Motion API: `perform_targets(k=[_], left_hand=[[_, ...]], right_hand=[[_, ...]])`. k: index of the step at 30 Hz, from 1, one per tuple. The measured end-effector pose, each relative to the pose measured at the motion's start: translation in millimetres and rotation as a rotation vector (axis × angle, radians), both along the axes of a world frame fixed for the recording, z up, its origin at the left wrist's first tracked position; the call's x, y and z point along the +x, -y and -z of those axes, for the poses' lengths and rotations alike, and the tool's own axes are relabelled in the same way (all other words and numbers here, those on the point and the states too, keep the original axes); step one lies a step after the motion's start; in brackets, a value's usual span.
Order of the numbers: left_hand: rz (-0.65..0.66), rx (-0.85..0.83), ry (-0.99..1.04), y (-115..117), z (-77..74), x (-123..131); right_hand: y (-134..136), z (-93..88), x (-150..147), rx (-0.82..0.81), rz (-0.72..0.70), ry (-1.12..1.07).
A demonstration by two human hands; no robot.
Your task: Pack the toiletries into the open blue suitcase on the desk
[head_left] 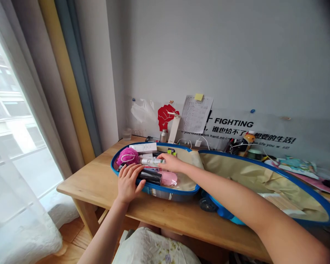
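An open child's suitcase with a blue rim [178, 190] and beige lining lies on the wooden desk. In its left half, my right hand [169, 162] pinches the end of a small clear bottle [148, 161] with a white cap. My left hand [129, 181] is open, fingers laid over a black cylinder [152, 176] at the near side, thumb apart near the rim. A purple bath puff [128, 156], a white box [143, 147] and a pink item in clear wrap [169, 178] lie around them. My left fingers hide part of the cylinder.
The suitcase's right half [228, 168] lies open, with a flat wooden-looking pack [283, 203] inside. Behind stand a metal bottle [163, 135], a tall white box [174, 129] and an orange bottle [248, 139]. Curtains [68, 73] hang left of the desk [99, 187].
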State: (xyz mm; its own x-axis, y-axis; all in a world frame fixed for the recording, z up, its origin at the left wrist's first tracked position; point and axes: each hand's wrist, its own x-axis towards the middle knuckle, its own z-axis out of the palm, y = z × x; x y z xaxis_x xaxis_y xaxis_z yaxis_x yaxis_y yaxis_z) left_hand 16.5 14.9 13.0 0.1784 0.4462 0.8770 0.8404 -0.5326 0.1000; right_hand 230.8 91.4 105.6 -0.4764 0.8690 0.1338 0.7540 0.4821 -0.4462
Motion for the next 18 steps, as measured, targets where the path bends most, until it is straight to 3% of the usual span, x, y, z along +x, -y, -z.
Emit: perform_targets(k=[6, 15, 18], left_hand=[[-0.004, -0.021, 0.014, -0.6, 2.3, 0.3], [-0.005, -0.035, 0.029, -0.9, 3.0, 0.5], [-0.001, -0.004, 0.014, -0.8, 2.1, 0.9]], right_hand=[[-5.5, 17.7, -16.7, -0.009, -0.045, 0.018], [-4.9, 20.9, -13.4, -0.057, -0.091, -0.009], [-8.0, 13.9, -8.7, -0.046, -0.099, -0.053]])
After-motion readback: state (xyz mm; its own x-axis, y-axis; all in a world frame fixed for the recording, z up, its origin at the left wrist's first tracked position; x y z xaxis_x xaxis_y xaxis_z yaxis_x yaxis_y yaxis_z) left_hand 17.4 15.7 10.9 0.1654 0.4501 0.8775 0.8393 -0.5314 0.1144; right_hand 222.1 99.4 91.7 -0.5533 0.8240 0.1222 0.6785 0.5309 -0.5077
